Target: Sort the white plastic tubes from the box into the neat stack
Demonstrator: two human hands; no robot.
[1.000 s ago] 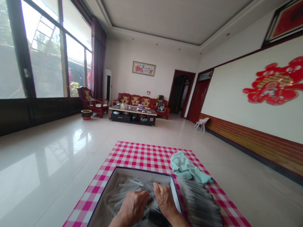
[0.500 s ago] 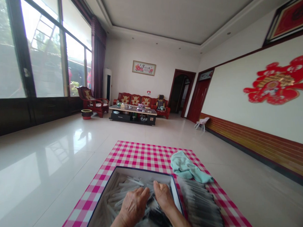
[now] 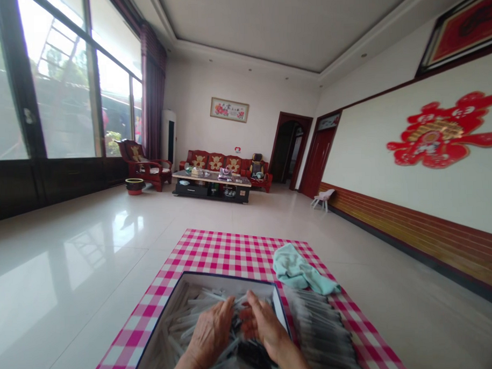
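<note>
A shallow dark-rimmed box (image 3: 279, 307) holds many loose clear plastic tubes (image 3: 194, 310) that look like pen barrels, with small black pieces (image 3: 252, 352) near its front right. Over it, my left hand (image 3: 213, 330) has its fingers pinched together; a pale sliver shows at the fingertips, too blurred to name. Facing it a short gap away is my right hand (image 3: 264, 326), thumb raised and fingers loosely apart, with nothing clear in its grasp. To the right of the box lies a row of pen-like sticks (image 3: 324, 332), clear with dark insides, smeared by motion.
A pink-and-white checked cloth (image 3: 224, 250) covers the table. Behind the sticks lies a crumpled mint-green towel (image 3: 299, 271). Farther off stand a low coffee table (image 3: 211, 180), a wooden sofa (image 3: 200, 160), an armchair (image 3: 144, 166) and a small pink-seated chair (image 3: 323, 199).
My right hand's fingers have loosened from a closed grip and spread. The left hand stays pinched, shifted slightly left in view. The whole view has swung a little to the right.
</note>
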